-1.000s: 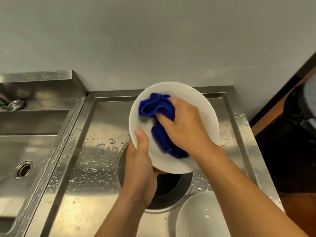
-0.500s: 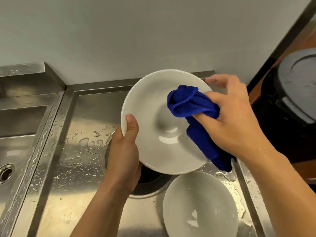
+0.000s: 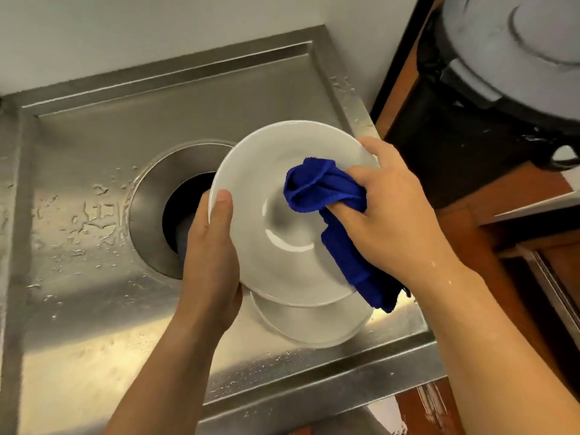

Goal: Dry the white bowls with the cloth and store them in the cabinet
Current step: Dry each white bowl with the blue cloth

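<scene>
My left hand grips the left rim of a white bowl, thumb over the edge, holding it tilted above the steel counter. My right hand is closed on a bunched blue cloth pressed against the right side of the bowl's inside, its index finger resting on the far rim. The cloth's tail hangs down past the bowl's lower right edge. A second white bowl sits on the counter right beneath the held one, mostly covered by it. No cabinet is in view.
The wet stainless steel counter has a round dark opening just left of the bowls. A white wall runs behind. To the right, past the counter edge, stands a black bin with a grey lid on a brown floor.
The view has swung right and down. The held bowl has come to sit directly over the second bowl. My right hand has slid the cloth a little toward the bowl's middle.
</scene>
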`<control>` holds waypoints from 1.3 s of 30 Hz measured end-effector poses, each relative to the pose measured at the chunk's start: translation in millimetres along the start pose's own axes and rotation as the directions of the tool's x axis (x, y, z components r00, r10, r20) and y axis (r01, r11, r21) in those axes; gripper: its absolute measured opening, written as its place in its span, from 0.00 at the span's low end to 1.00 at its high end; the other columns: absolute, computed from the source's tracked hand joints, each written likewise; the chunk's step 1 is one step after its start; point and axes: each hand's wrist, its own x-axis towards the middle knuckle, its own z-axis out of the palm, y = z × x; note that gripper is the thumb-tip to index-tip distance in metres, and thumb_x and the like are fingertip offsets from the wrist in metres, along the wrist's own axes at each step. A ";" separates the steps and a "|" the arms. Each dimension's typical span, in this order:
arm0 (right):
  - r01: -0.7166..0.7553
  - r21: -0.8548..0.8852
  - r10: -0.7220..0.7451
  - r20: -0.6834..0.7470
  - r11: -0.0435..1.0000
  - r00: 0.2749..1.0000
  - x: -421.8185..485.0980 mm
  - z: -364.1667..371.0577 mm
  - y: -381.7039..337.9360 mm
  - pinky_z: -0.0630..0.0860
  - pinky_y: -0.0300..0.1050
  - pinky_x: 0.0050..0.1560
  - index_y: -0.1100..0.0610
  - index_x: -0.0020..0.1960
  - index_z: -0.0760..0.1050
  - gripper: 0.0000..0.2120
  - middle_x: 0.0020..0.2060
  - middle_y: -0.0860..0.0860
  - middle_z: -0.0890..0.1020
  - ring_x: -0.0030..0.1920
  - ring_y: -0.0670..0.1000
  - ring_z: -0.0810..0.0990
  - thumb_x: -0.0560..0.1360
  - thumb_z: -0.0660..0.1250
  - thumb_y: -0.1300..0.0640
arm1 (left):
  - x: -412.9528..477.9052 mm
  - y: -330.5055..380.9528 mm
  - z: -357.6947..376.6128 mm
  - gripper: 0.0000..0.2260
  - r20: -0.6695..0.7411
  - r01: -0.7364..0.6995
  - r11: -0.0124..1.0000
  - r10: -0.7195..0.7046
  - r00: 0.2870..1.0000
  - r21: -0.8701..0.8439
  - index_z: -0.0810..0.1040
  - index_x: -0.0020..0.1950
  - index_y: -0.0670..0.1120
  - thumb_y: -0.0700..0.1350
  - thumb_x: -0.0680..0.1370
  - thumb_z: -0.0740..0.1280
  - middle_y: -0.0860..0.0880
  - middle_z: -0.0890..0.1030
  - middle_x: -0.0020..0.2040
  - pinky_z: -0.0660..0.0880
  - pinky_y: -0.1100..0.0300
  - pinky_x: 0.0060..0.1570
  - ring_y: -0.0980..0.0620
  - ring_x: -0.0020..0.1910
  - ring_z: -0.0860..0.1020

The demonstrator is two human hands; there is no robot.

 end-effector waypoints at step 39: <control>-0.133 -0.043 0.136 0.088 0.990 0.987 -62.5 65.2 72.8 0.70 0.48 0.64 0.51 0.53 0.80 0.06 0.66 0.46 0.77 0.57 0.53 0.67 0.80 0.66 0.51 | 1.0 -102.3 -16.1 0.16 -0.002 -0.148 0.472 0.302 0.953 0.869 0.79 0.72 0.53 0.50 0.89 0.57 0.52 0.84 0.52 0.69 0.67 0.39 0.51 0.44 0.77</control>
